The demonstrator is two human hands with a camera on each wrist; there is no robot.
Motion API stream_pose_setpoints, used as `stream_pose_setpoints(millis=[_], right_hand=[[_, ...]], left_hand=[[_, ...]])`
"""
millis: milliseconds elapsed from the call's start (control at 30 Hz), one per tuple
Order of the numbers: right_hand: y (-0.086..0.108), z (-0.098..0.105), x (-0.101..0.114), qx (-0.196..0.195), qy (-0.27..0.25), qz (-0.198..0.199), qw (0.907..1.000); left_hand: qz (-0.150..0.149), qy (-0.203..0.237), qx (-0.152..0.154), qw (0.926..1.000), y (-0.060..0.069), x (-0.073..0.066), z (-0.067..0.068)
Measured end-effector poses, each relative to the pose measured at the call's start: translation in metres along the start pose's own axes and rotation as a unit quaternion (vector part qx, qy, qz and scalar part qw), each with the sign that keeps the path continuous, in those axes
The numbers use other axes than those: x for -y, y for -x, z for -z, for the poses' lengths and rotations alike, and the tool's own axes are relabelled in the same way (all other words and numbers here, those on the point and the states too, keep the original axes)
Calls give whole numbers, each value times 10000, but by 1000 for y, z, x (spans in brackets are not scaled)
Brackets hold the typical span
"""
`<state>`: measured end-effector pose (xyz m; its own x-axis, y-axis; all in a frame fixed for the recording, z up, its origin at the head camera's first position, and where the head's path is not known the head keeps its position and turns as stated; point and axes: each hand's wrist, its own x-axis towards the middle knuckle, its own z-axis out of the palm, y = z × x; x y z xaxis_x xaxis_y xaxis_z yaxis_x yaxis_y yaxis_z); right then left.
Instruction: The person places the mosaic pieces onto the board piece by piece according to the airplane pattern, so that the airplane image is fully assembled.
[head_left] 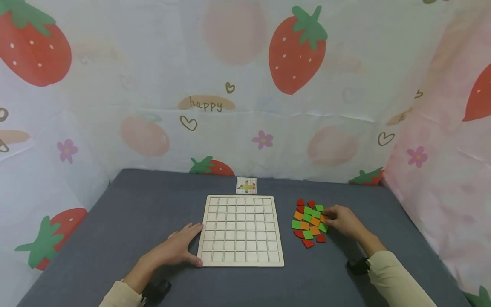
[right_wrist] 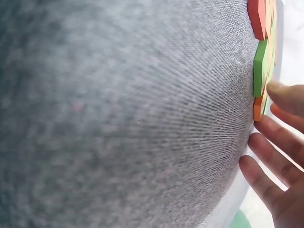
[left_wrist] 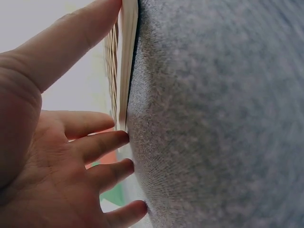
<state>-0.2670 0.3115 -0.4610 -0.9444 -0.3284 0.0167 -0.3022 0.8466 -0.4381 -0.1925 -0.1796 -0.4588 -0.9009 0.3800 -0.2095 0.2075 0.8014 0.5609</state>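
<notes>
Fingers of my left hand [head_left: 179, 247] spread wide at the left edge of the grid board [head_left: 240, 232]. My right hand [head_left: 344, 220] meets an orange tile [right_wrist: 258, 109] at the edge of the coloured tiles [head_left: 307, 218], right of the board; whether I pinch it, I cannot tell.

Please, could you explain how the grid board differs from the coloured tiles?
The grid board is one large, pale piece; the coloured tiles are many small green, orange and red pieces. The grid board has the left hand at its edge, while the coloured tiles have the right hand at theirs. Both lie on the grey cloth.
</notes>
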Motion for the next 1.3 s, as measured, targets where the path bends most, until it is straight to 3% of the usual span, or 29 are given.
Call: stream_pose_setpoints(millis=[700, 1300], right_hand=[[-5, -2, 5, -18, 265, 182, 9995], [1, 4, 7, -156, -60, -76, 9998]], left_hand=[[-115, 50, 283, 9995, -2, 3, 4], [-105, -129, 267, 9995, -3, 1, 4]])
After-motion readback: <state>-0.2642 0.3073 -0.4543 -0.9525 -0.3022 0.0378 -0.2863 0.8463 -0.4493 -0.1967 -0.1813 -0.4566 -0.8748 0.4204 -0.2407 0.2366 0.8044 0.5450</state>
